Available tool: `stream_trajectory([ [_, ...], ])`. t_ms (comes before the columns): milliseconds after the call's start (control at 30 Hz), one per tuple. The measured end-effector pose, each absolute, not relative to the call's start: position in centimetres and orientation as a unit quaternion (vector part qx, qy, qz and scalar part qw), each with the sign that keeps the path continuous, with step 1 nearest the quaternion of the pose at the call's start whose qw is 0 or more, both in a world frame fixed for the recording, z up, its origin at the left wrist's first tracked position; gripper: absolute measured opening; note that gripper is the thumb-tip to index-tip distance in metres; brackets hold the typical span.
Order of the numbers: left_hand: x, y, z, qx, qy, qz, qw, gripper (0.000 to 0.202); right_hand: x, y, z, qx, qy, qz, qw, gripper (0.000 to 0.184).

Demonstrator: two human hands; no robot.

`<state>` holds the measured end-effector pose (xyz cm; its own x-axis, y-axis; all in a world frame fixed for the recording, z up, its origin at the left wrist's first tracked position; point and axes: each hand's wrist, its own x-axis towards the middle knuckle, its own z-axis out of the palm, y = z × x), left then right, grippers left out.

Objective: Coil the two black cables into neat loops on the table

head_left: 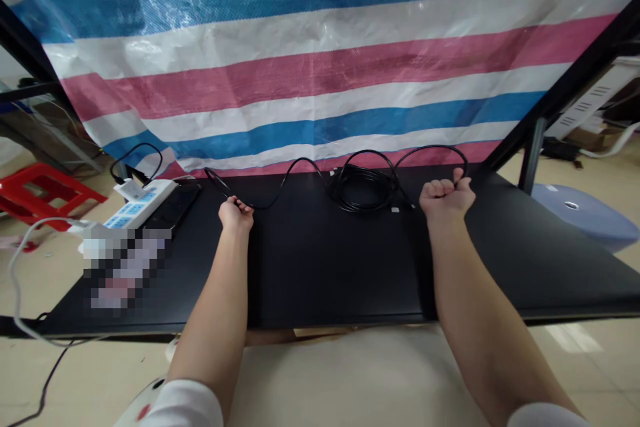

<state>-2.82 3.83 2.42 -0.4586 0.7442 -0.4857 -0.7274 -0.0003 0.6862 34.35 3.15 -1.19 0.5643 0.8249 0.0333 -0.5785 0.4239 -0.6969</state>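
Observation:
A black cable (363, 190) lies loosely coiled on the black tabletop (325, 260), near its back edge. One stretch of it runs left in a wave to my left hand (237, 214), whose fingers are closed around it. On the other side, a loop arches over to my right hand (447, 195), a fist with the palm side up and the cable entering at the thumb. The coil rests between both hands, apart from them. Whatever part of the cable is inside each fist is hidden by the fingers.
A white power strip (135, 203) with plugged-in adapters sits at the table's left, beside a dark phone (173, 207) and a blurred-out patch. Striped plastic sheeting (310, 73) hangs behind. A red stool (47, 193) and a bluish bin (583, 213) stand on the floor either side.

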Motion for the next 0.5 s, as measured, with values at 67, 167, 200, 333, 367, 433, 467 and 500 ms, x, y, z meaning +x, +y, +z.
stream_trajectory([
  [67,-2.5,3.8,2.4,0.033,0.491,0.702,0.515,0.024,33.7,3.0,-0.9,-0.312,-0.195,0.432,0.824,0.035],
  [167,-1.8,3.7,2.2,0.114,0.528,0.683,0.493,0.018,32.5,3.0,-0.5,-0.318,-0.27,0.446,0.792,0.022],
  [200,-1.5,3.7,2.1,0.144,0.541,0.677,0.478,0.016,32.1,3.0,-0.4,-0.332,-0.297,0.443,0.778,0.021],
  [333,-0.7,3.6,1.5,0.241,0.579,0.65,0.429,0.013,30.8,3.2,-0.7,-0.424,-0.404,0.368,0.723,0.033],
  [367,-0.6,3.6,1.4,0.26,0.584,0.639,0.427,0.012,30.4,3.2,-0.8,-0.454,-0.429,0.327,0.709,0.037],
  [433,-0.4,3.6,1.0,0.291,0.59,0.616,0.433,0.01,29.3,3.2,-1.2,-0.523,-0.479,0.23,0.666,0.045],
  [467,-0.4,3.6,0.9,0.303,0.592,0.607,0.436,0.009,28.7,3.1,-1.3,-0.557,-0.502,0.182,0.636,0.049],
  [500,-0.4,3.6,0.8,0.311,0.594,0.598,0.438,0.009,28.1,3.1,-1.4,-0.587,-0.523,0.142,0.602,0.052],
])
